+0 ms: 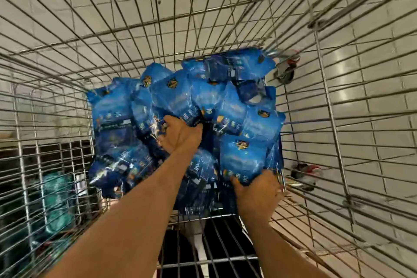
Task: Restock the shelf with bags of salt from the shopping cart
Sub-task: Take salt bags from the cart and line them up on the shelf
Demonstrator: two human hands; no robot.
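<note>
The wire shopping cart [338, 101] fills pretty much the whole view, and down in its bottom sits a messy heap of salt bags [180, 106], all shiny blue plastic with white lettering and a little gold emblem. The left hand [180, 133] is dug into the middle, fingers curled round one bag. The right hand [257, 192] grips the lower edge of the near-right bag [246, 156].

Two bare forearms extended forward and down, left hand [180, 134] knuckles up, fingers curled in a grip, right hand [259, 194] lower, fingers curled likewise
</note>
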